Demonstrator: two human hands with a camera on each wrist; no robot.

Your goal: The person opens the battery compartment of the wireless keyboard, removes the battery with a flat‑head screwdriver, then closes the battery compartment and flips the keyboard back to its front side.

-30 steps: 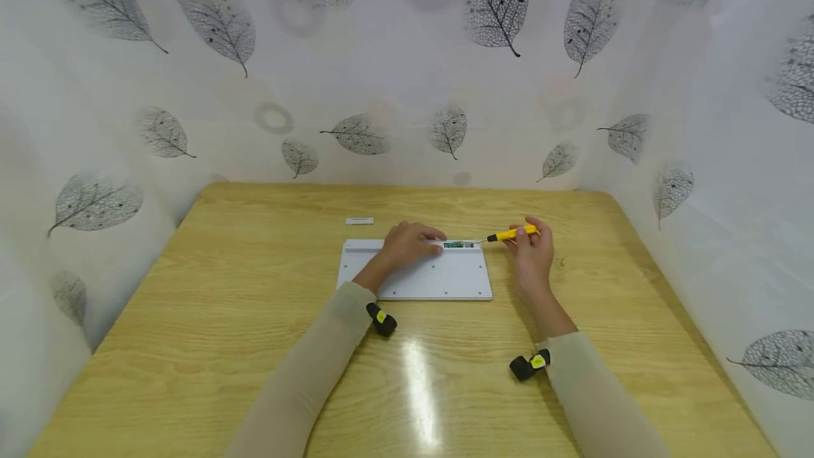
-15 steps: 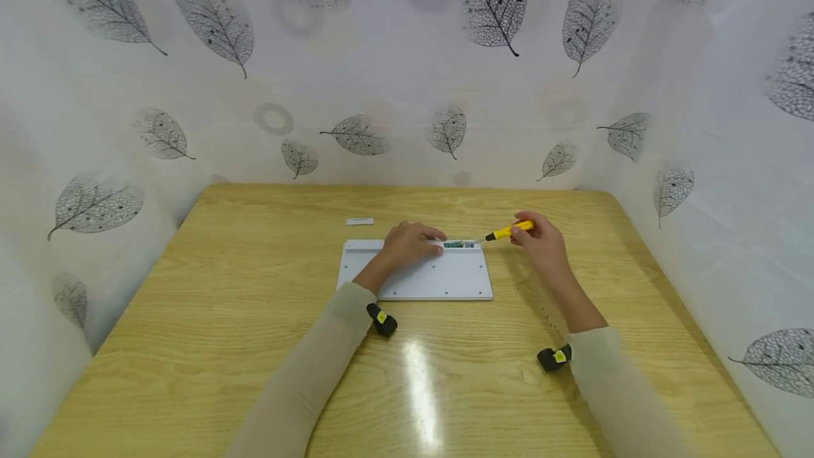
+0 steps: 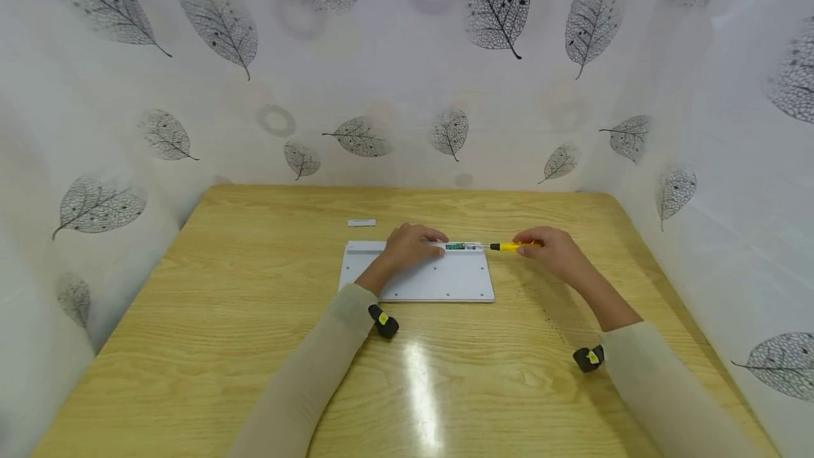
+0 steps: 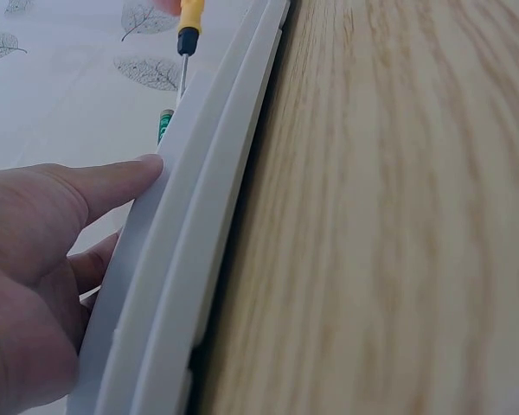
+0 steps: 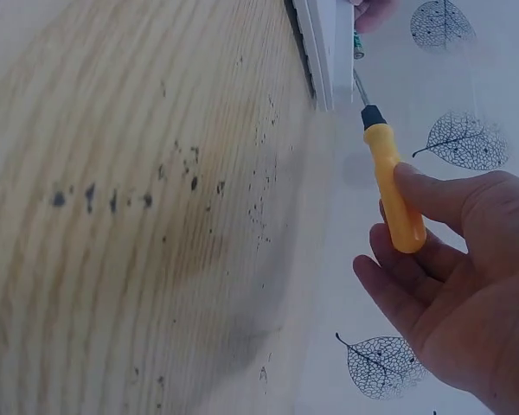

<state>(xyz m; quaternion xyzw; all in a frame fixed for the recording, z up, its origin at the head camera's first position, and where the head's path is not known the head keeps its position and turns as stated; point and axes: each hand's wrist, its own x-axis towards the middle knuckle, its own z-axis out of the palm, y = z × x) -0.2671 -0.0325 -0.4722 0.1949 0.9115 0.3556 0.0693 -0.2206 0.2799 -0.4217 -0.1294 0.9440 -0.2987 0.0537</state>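
A flat white panel [image 3: 439, 281] with small dark dots lies on the table, a slot with a green part [image 3: 455, 247] along its far edge. The left hand [image 3: 409, 246] grips that raised far edge, left of the slot; in the left wrist view its thumb [image 4: 121, 186] presses the white side [image 4: 169, 207]. Between thumb and fingers the right hand [image 3: 552, 251] holds a yellow screwdriver [image 3: 506, 247], its thin shaft reaching the slot's right end. In the right wrist view the yellow handle [image 5: 394, 190] lies against the right hand's fingers [image 5: 406, 268].
A small white strip [image 3: 361, 222] lies behind the panel's left part on the wooden table [image 3: 254, 267]. Dark specks [image 5: 195, 181] mark the wood near the right arm. A leaf-patterned curtain [image 3: 394, 76] surrounds the table's back and sides.
The right hand and forearm have swung to the right and the screwdriver has gone from slanted to nearly level, its tip staying around the slot. The left hand keeps its hold.
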